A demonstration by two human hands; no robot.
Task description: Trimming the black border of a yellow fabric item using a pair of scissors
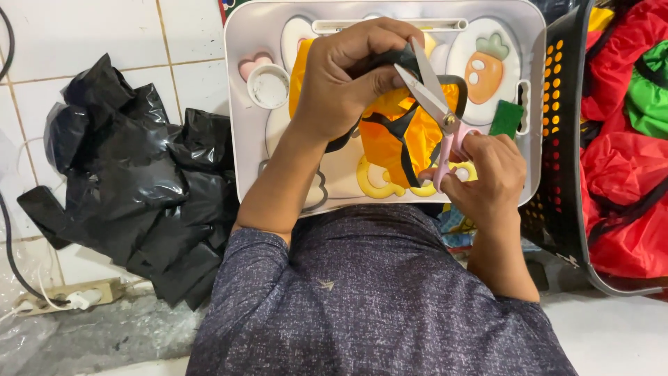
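Left grip (pixel 348 76) clamped on orange fabric (pixel 393 136) over tray (pixel 240 139); right grip (pixel 480 177) closed round pink scissors (pixel 435 104), blades parted at fabric's one o'clock. Black bags (pixel 132 181) at nine o'clock.

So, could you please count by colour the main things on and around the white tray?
Black: 2, the heap of black plastic bags and the black plastic basket.
Orange: 1, the orange fabric piece with black straps in the left hand.
Pink: 1, the pink-handled scissors in the right hand.
White: 1, the white plastic tray.
Total: 5
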